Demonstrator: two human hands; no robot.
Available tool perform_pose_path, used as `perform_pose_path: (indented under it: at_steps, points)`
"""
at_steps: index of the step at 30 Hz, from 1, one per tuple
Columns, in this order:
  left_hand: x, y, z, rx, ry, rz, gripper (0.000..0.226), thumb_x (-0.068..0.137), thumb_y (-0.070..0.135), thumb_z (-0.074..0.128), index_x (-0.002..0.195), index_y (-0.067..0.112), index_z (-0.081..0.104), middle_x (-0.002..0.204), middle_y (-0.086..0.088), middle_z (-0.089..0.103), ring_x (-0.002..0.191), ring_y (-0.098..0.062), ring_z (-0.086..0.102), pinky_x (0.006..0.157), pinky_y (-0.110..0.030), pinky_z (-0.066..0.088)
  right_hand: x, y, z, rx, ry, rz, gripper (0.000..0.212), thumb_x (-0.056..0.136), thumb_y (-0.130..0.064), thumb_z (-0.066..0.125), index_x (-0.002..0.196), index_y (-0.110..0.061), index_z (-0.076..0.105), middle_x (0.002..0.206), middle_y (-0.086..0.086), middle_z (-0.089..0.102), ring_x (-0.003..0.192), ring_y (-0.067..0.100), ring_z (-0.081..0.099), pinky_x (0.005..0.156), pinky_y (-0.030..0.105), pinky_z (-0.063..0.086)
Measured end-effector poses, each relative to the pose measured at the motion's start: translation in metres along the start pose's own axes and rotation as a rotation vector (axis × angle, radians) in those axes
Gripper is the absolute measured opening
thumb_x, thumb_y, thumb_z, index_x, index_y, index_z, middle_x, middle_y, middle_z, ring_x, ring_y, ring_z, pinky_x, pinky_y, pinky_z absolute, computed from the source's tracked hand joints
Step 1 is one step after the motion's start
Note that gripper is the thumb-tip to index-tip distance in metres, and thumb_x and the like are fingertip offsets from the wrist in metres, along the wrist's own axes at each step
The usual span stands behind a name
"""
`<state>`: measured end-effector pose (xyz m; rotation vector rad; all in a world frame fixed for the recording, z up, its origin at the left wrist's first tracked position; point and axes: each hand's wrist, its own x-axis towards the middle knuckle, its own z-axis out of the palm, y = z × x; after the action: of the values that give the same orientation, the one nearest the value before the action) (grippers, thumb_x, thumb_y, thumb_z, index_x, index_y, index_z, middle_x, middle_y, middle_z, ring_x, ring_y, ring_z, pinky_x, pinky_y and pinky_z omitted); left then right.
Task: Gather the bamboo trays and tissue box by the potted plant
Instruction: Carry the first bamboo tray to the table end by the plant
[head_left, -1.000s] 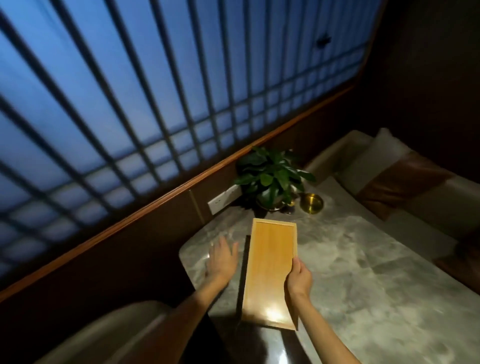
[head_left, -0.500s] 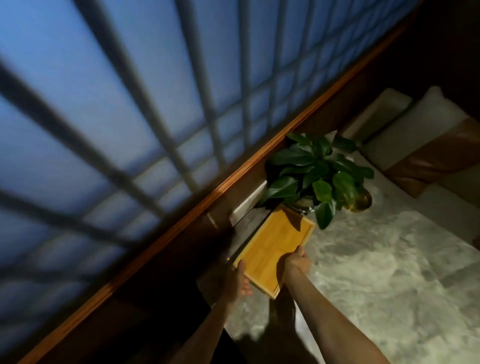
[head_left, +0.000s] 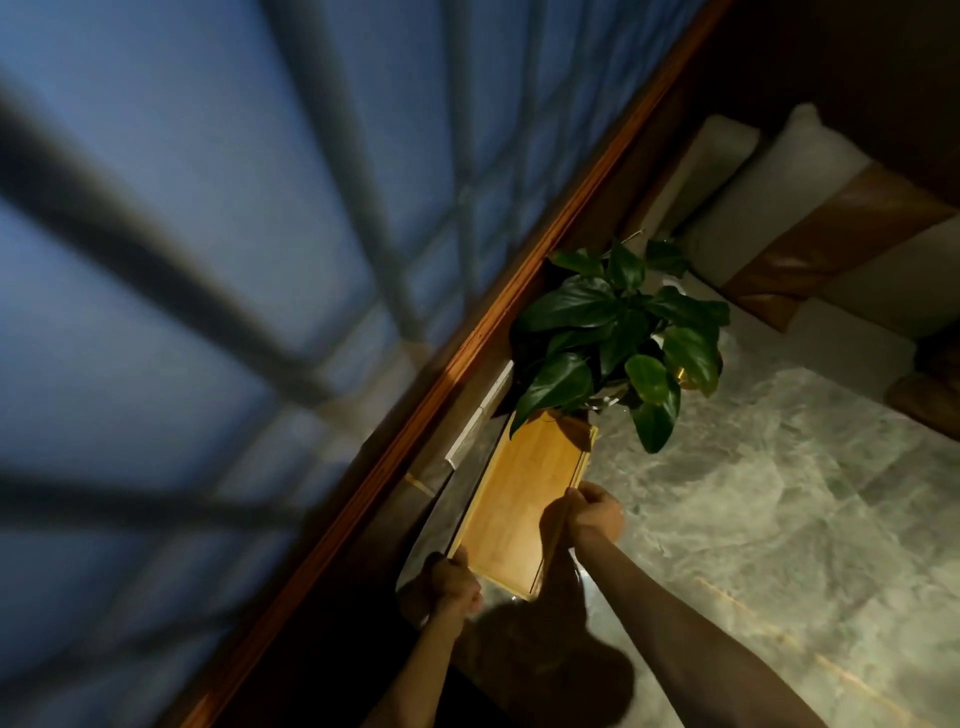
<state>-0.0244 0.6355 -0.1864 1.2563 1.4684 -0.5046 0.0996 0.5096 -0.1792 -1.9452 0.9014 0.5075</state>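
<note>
Hands are gripping the bamboo tray (head_left: 524, 499) on both sides: your right hand (head_left: 592, 512) is clasping its long rim, your left hand (head_left: 454, 577) its near corner. Its far end is sitting under the potted plant (head_left: 618, 338) at the marble table's (head_left: 753, 519) wall edge; no other tray or tissue box is showing, so those seem left.

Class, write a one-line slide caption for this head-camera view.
Both hands, left and right, hold a bamboo tray against the potted plant on a marble table.
</note>
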Motion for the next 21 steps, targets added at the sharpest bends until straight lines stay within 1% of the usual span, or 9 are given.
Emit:
perform_pose_path:
  at_steps: [2,5,8,10,12,13,14,17,21]
  points:
    - [-0.003,0.002,-0.002,-0.118,-0.028,-0.036,0.039,0.100,0.025,0.050,0.121,-0.008,0.055,0.113,-0.031,0.064,0.100,-0.041,0.067,0.085,-0.053,0.058,-0.001,-0.005,-0.006,0.041,-0.029,-0.006,0.029,0.095,-0.021,0.059,0.120,-0.007,0.065,0.120,0.015,0.069,0.114,0.034,0.062,0.102,0.043,0.048]
    - [-0.011,0.006,-0.007,-0.369,-0.105,-0.104,0.048,0.102,0.037,0.041,0.128,-0.003,0.052,0.127,-0.028,0.061,0.119,-0.042,0.060,0.101,-0.054,0.051,0.002,-0.014,-0.017,0.190,-0.171,0.069,0.038,0.099,-0.034,0.047,0.123,-0.008,0.062,0.113,0.017,0.069,0.109,0.037,0.063,0.095,0.048,0.052]
    - [-0.014,0.012,-0.012,-0.616,-0.105,-0.235,0.061,0.101,0.047,0.034,0.132,-0.003,0.051,0.135,-0.028,0.056,0.128,-0.043,0.052,0.108,-0.052,0.044,-0.002,-0.031,-0.020,0.359,-0.392,0.192,0.050,0.097,-0.052,0.038,0.102,-0.012,0.067,0.087,0.007,0.072,0.086,0.027,0.065,0.067,0.034,0.049]
    - [-0.013,0.016,-0.012,-0.730,-0.105,-0.257,0.064,0.101,0.049,0.031,0.133,-0.003,0.051,0.132,-0.030,0.057,0.127,-0.044,0.053,0.108,-0.052,0.043,-0.002,-0.040,-0.017,0.396,-0.458,0.202,0.056,0.097,-0.058,0.029,0.111,-0.014,0.062,0.091,0.006,0.066,0.089,0.024,0.061,0.071,0.032,0.045]
    - [-0.014,0.021,-0.014,-0.850,-0.111,-0.233,0.058,0.103,0.045,0.027,0.120,0.000,0.059,0.107,-0.028,0.063,0.104,-0.041,0.063,0.091,-0.048,0.050,-0.003,-0.049,-0.013,0.433,-0.456,0.220,0.056,0.099,-0.057,0.026,0.109,-0.012,0.058,0.086,0.007,0.064,0.089,0.025,0.062,0.077,0.033,0.044]
    - [-0.012,0.022,-0.015,-0.911,-0.122,-0.228,0.055,0.103,0.044,0.025,0.107,0.003,0.061,0.093,-0.023,0.061,0.088,-0.036,0.062,0.081,-0.043,0.050,-0.004,-0.053,-0.011,0.459,-0.452,0.230,0.056,0.099,-0.055,0.026,0.101,-0.010,0.059,0.077,0.006,0.066,0.081,0.023,0.065,0.075,0.033,0.044]
    - [-0.009,0.021,-0.017,-0.962,-0.124,-0.227,0.056,0.103,0.044,0.024,0.104,0.003,0.062,0.091,-0.020,0.059,0.084,-0.034,0.060,0.081,-0.042,0.049,-0.004,-0.056,-0.010,0.492,-0.449,0.239,0.056,0.100,-0.054,0.027,0.093,-0.010,0.061,0.067,0.005,0.068,0.071,0.022,0.065,0.070,0.032,0.044]
    - [0.000,0.021,-0.022,-1.036,-0.136,-0.204,0.060,0.102,0.044,0.023,0.131,0.001,0.054,0.128,-0.022,0.058,0.126,-0.036,0.053,0.115,-0.052,0.034,-0.006,-0.065,-0.006,0.547,-0.457,0.216,0.053,0.100,-0.052,0.030,0.087,-0.014,0.063,0.055,0.003,0.069,0.062,0.021,0.062,0.062,0.031,0.043]
    - [0.001,0.029,-0.028,-0.957,-0.128,-0.130,0.051,0.104,0.034,0.027,0.141,0.004,0.046,0.143,-0.022,0.050,0.135,-0.038,0.045,0.117,-0.055,0.031,-0.003,-0.066,-0.001,0.533,-0.477,0.190,0.053,0.099,-0.052,0.033,0.091,-0.013,0.066,0.074,0.010,0.072,0.077,0.026,0.062,0.064,0.034,0.047]
